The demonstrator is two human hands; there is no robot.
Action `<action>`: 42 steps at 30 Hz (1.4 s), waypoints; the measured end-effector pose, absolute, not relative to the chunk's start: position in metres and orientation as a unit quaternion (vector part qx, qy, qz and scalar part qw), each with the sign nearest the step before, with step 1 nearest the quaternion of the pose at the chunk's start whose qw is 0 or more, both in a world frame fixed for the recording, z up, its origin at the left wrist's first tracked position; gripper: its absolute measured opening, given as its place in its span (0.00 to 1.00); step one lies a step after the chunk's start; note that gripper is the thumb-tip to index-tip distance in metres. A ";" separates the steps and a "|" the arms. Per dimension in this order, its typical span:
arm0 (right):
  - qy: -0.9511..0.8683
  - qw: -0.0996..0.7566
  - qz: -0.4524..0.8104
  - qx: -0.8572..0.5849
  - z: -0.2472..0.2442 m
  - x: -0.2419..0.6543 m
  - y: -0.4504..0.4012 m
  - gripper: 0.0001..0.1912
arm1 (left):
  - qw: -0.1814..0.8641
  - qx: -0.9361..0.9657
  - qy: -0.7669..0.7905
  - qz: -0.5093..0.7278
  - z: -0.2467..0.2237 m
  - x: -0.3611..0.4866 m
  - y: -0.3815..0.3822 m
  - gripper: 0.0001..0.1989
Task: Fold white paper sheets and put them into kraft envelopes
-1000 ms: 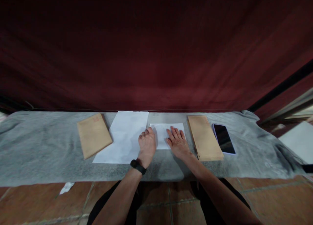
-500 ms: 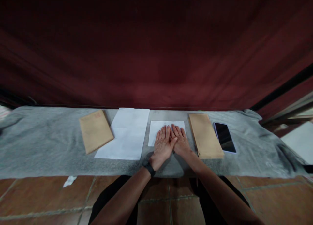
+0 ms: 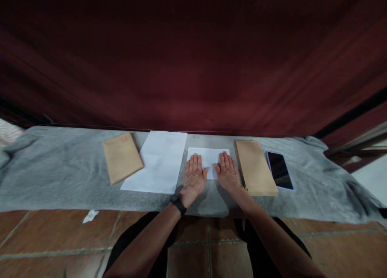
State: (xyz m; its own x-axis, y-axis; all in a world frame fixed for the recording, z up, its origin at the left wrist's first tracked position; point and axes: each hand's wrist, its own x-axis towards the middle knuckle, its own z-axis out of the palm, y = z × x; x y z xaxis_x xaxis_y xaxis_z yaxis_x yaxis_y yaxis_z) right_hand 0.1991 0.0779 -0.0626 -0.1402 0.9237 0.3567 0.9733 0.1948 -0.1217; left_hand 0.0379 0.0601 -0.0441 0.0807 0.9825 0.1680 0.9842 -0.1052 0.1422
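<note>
A small white sheet of paper (image 3: 211,161), seemingly folded, lies on the grey cloth in front of me. Flat on its left part rests my left hand (image 3: 194,176), fingers stretched out, with a dark watch on the wrist. My right hand (image 3: 227,172) lies flat on the right part, thumb apart from the fingers. Neither hand grips anything, and a strip of paper shows between them. To the left is a larger white sheet of paper (image 3: 163,161). Right of my right hand sits a stack of brown envelopes (image 3: 255,167).
Another brown envelope or thin stack (image 3: 122,157) overlaps the big sheet's left side. A phone (image 3: 279,170) lies beside the right-hand stack. The grey cloth (image 3: 66,169) covers a long narrow surface, with a dark red curtain-like backdrop (image 3: 193,68) behind. A white scrap (image 3: 90,216) lies on the tiled floor.
My hands were together at the middle of the small paper. They have slid apart, the left hand toward the left edge and the right hand toward the right edge.
</note>
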 end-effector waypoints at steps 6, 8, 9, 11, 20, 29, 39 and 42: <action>-0.751 0.181 -0.067 -0.632 -0.054 0.201 0.080 0.31 | -0.004 -0.731 -0.678 -0.069 -0.036 0.041 0.061 0.32; -0.766 0.172 -0.045 -0.617 -0.050 0.198 0.084 0.29 | -0.009 -0.731 -0.680 -0.058 -0.031 0.043 0.063 0.31; -0.774 0.168 -0.033 -0.610 -0.048 0.197 0.085 0.29 | -0.009 -0.730 -0.681 -0.056 -0.029 0.044 0.064 0.31; -0.783 0.158 -0.016 -0.601 -0.047 0.193 0.087 0.28 | -0.003 -0.725 -0.686 -0.063 -0.023 0.045 0.067 0.29; -0.794 0.113 -0.029 -0.597 -0.049 0.188 0.083 0.27 | 0.018 -0.767 -0.619 -0.169 -0.020 0.058 0.089 0.27; -0.791 0.116 -0.016 -0.601 -0.041 0.188 0.084 0.27 | -0.038 -0.771 -0.618 -0.149 -0.036 0.064 0.100 0.29; -0.815 0.111 0.015 -0.568 -0.035 0.177 0.104 0.28 | -0.043 -0.754 -0.629 -0.182 -0.031 0.061 0.104 0.28; -0.819 0.100 0.005 -0.566 -0.039 0.176 0.102 0.29 | -0.032 -0.751 -0.638 -0.169 -0.031 0.063 0.101 0.30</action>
State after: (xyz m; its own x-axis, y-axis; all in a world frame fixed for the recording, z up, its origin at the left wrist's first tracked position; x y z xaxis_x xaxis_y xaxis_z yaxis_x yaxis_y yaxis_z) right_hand 0.1756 0.1020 -0.0385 -0.3404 0.9271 0.1571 0.9250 0.3602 -0.1211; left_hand 0.0628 0.1007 -0.0310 0.1289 0.9685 0.2128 0.9467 -0.1841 0.2642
